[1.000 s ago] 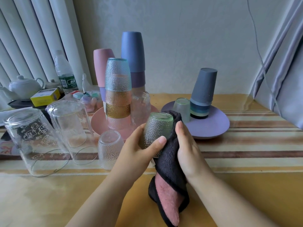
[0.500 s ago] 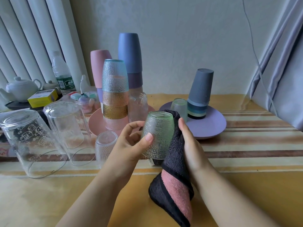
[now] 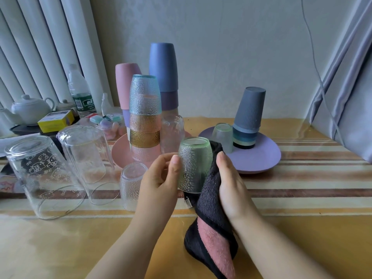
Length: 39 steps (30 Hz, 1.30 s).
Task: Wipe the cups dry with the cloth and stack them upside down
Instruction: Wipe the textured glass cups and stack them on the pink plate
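A green dimpled glass cup [image 3: 193,166] is held upside down above the table, between both hands. My left hand [image 3: 161,178] grips its left side with thumb and curled fingers. My right hand [image 3: 231,184] presses a black and pink cloth [image 3: 211,218] against the cup's right side; the cloth hangs down to the table. Behind stands a stack of inverted dimpled cups [image 3: 145,113] on a pink plate [image 3: 120,154]. One small clear dimpled cup [image 3: 131,184] sits upside down beside my left hand.
Two large clear glasses [image 3: 40,176] [image 3: 86,158] stand inverted at the left. A purple plate [image 3: 261,158] carries a stack of grey-blue cups [image 3: 248,117] and a small glass [image 3: 222,135]. Tall pink and blue tumblers [image 3: 163,75], a bottle [image 3: 79,91] and a teapot [image 3: 30,107] are further back.
The cup has turned in my hands and my left thumb has slid from its front to its left side. The cloth's hanging end has swung slightly.
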### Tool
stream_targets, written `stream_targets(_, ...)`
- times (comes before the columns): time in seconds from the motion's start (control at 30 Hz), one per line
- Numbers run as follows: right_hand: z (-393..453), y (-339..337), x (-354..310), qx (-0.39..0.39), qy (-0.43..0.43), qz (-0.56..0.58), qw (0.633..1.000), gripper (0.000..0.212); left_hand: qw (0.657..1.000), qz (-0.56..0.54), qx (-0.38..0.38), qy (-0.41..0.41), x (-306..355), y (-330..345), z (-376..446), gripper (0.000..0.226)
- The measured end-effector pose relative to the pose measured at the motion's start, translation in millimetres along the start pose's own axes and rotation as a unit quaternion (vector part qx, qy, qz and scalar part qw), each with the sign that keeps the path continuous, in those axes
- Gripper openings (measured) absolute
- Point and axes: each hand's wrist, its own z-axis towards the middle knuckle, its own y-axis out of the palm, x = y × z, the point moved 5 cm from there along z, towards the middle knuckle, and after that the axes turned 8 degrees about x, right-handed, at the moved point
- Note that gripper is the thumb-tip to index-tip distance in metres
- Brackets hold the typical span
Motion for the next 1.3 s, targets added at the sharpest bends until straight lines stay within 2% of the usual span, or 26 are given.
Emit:
stream_targets(0.03, -3.8, 2.0, -4.4, -0.004, -0.003, -0.007, 1.000, 0.018, 1.000, 0.012, -0.020, 0.007, 2.2, 2.5, -1.9, 0.026)
stream_targets(0.17, -10.7, 5.1, -4.8, -0.022, -0.012, -0.021, 0.999, 0.025, 0.995, 0.004, -0.102, -0.004, 2.5, 11.2, -4.8, 0.046)
stream_targets(0.3, -0.8, -0.2, -6.8, -0.018, -0.024, 0.000, 1.000, 0.027, 0.981, -0.018, -0.190, -0.015, 4.6, 11.6, -2.4, 0.049)
stream_targets(0.37, 3.9, -0.8, -7.5, -0.042, -0.042, 0.019, 0.998, 0.028, 0.975, -0.034, -0.217, -0.019, 5.5, 11.3, -3.7, 0.052)
stream_targets(0.47, 4.8, -1.2, -4.9, -0.054, -0.023, 0.032, 0.998, 0.063, 0.976, -0.066, -0.204, -0.043, -0.7, 6.6, -2.3, 0.056)
stream_targets(0.6, 8.6, -2.9, -0.4, -0.052, 0.004, 0.029, 0.998, 0.069, 0.971, -0.088, -0.217, -0.057, -1.3, 9.2, -2.7, 0.055)
stream_targets(0.73, 9.4, -2.8, 3.4, -0.057, 0.014, 0.031, 0.998, 0.062, 0.977, -0.137, -0.146, -0.072, -6.8, 4.6, 2.9, 0.046)
stream_targets(0.83, 9.3, -0.9, 5.5, -0.047, 0.003, 0.013, 0.999, 0.053, 0.972, -0.163, -0.130, -0.112, -12.4, 6.1, 2.6, 0.037)
stream_targets(0.9, 9.1, -2.7, 5.3, -0.029, -0.004, -0.018, 0.999, 0.039, 0.969, -0.164, -0.132, -0.129, -13.3, 9.4, 0.6, 0.042)
stream_targets(0.97, 8.1, -2.9, 2.3, -0.024, -0.009, -0.040, 0.999, 0.022, 0.974, -0.123, -0.157, -0.112, -12.3, 13.5, -3.0, 0.053)
stream_targets(1.07, 6.4, -2.5, 0.3, -0.017, -0.021, -0.060, 0.998, 0.022, 0.981, -0.071, -0.171, -0.063, -6.3, 15.0, -3.9, 0.051)
stream_targets(1.3, 10.6, -9.5, -11.2, -0.035, -0.124, -0.059, 0.990, 0.025, 0.982, 0.061, -0.180, 0.010, -7.5, 8.2, 3.3, 0.069)
